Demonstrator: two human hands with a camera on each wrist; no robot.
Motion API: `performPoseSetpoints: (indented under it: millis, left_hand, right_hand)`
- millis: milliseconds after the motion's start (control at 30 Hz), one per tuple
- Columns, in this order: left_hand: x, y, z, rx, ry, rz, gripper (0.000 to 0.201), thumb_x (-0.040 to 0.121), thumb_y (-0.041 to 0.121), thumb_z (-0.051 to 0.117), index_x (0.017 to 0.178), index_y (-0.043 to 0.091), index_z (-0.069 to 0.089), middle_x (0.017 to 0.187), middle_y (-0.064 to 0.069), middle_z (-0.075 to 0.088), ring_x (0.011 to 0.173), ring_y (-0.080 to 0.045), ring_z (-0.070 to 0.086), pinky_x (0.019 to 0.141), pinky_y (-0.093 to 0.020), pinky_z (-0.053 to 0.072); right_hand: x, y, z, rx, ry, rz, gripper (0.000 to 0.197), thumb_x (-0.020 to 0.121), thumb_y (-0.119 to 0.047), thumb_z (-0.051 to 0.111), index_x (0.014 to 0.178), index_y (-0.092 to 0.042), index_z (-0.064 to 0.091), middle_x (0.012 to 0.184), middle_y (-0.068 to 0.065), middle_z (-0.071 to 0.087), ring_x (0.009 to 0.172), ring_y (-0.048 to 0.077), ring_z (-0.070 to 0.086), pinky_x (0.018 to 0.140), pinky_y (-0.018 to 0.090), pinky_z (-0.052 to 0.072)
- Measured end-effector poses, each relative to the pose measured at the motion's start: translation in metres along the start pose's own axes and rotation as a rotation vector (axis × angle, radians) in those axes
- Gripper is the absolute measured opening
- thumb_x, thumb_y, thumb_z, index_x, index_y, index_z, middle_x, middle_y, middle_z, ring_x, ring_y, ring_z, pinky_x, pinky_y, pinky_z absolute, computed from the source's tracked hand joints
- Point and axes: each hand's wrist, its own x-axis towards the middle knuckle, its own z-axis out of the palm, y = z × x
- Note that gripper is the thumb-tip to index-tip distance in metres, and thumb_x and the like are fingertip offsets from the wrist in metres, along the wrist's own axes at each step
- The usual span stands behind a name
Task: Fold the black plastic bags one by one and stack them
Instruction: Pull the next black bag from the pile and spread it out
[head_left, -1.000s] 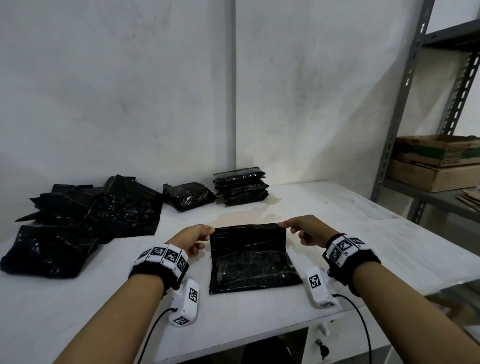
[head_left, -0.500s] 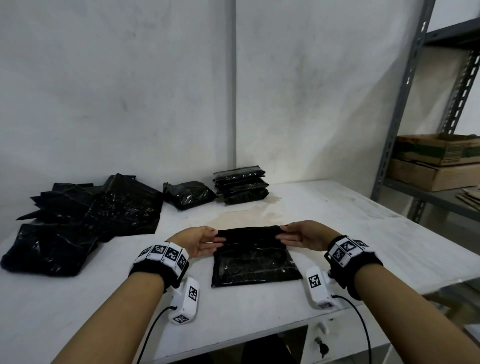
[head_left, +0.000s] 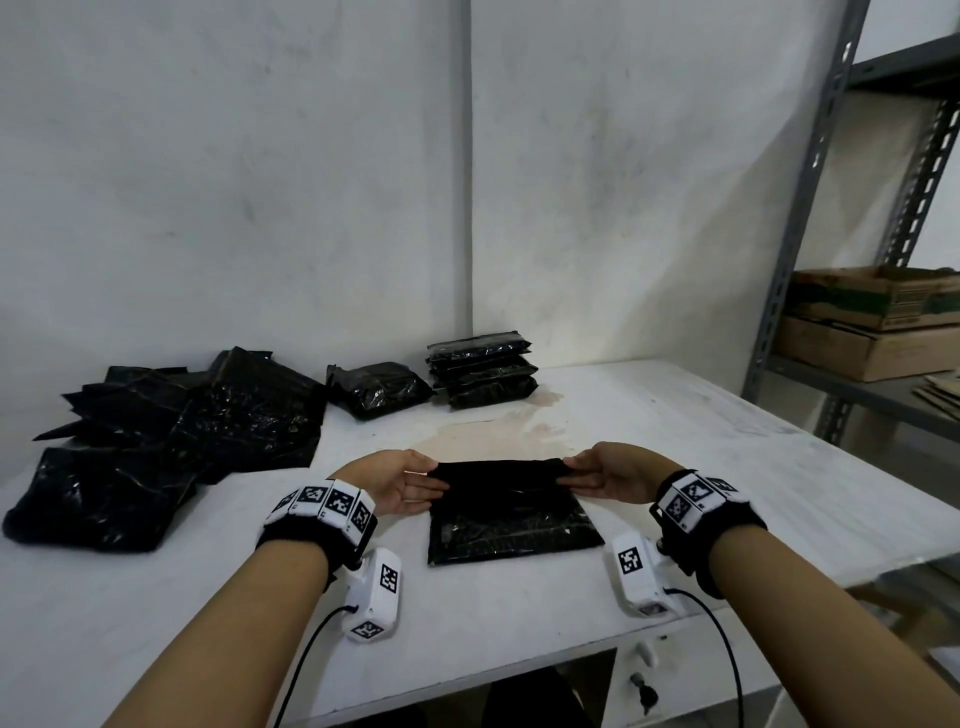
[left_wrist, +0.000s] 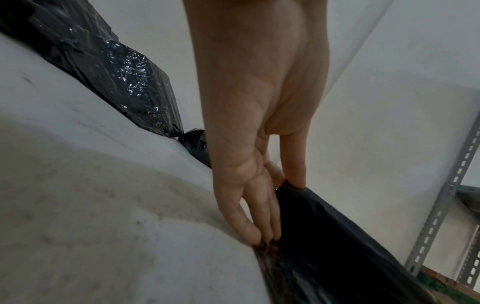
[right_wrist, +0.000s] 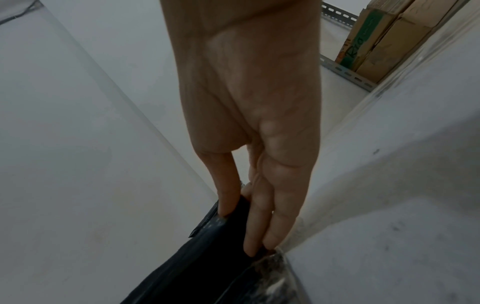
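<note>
A black plastic bag (head_left: 511, 519) lies flat on the white table (head_left: 675, 447) in front of me, its far part folded over toward me. My left hand (head_left: 415, 480) pinches the left end of that far fold. My right hand (head_left: 587, 475) pinches the right end. In the left wrist view the thumb and fingers of my left hand (left_wrist: 270, 205) clamp the bag (left_wrist: 324, 246) at its edge. The right wrist view has my right hand (right_wrist: 249, 226) gripping the bag (right_wrist: 202, 267) the same way. A stack of folded bags (head_left: 483, 371) stands at the back by the wall.
A single folded bag (head_left: 376, 389) lies left of the stack. A loose pile of unfolded black bags (head_left: 171, 431) covers the table's left side. A grey metal shelf (head_left: 810, 260) with cardboard boxes (head_left: 872, 322) stands to the right. A pale stain (head_left: 498, 434) marks the table beyond the bag.
Both hands have brought the raised far edge of the bag down and toward me, so the fold now lies lower and flatter. The hands turned from knuckles up to fingers pointing inward.
</note>
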Motion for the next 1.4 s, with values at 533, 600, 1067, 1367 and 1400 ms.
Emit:
performPoseSetpoints:
  millis: [533,600,1067,1367,1400]
  left_hand:
    - [-0.002,-0.001,0.014,0.065,0.094,0.004,0.009,0.092,0.008,0.059,0.084,0.007,0.061,0.076,-0.008,0.069,0.077,-0.015,0.063,0.058,-0.019,0.053]
    - [-0.001,-0.002,0.013,0.082,0.089,0.005,0.012,0.09,0.004,0.059,0.079,0.006,0.06,0.071,-0.007,0.069,0.071,-0.013,0.062,0.056,-0.018,0.054]
    - [0.004,-0.007,0.014,0.032,0.049,0.041,0.027,0.089,-0.019,0.047,0.096,0.007,0.043,0.087,-0.017,0.063,0.062,-0.023,0.071,0.058,-0.031,0.059]
    - [0.0,-0.009,0.014,0.09,0.046,-0.052,0.017,0.084,-0.019,0.054,0.089,-0.003,0.054,0.076,-0.016,0.068,0.078,-0.024,0.065,0.058,-0.03,0.06]
    - [0.0,-0.009,0.015,0.088,0.052,-0.051,0.02,0.083,-0.021,0.055,0.09,-0.002,0.053,0.08,-0.017,0.066,0.079,-0.024,0.065,0.057,-0.031,0.06]
  right_hand:
    - [-0.002,0.004,-0.004,-0.106,0.001,-0.102,0.008,0.093,-0.001,0.057,0.089,0.001,0.064,0.067,0.006,0.07,0.06,0.009,0.069,0.07,0.019,0.057]
    - [-0.001,0.004,-0.005,-0.133,-0.017,-0.107,0.008,0.09,0.003,0.059,0.083,0.0,0.062,0.06,0.004,0.068,0.059,0.009,0.068,0.083,0.022,0.055]
    - [-0.009,0.002,-0.006,-0.172,0.006,-0.063,0.04,0.082,0.018,0.061,0.114,-0.005,0.055,0.087,0.013,0.065,0.076,0.017,0.067,0.058,0.022,0.058]
    - [-0.009,0.002,-0.003,-0.258,0.024,0.036,0.035,0.086,0.01,0.062,0.112,-0.01,0.05,0.104,0.012,0.06,0.083,0.019,0.062,0.053,0.025,0.057]
    - [-0.009,0.002,-0.004,-0.248,0.022,0.047,0.029,0.087,0.008,0.061,0.107,-0.01,0.051,0.098,0.011,0.061,0.081,0.02,0.062,0.054,0.026,0.057]
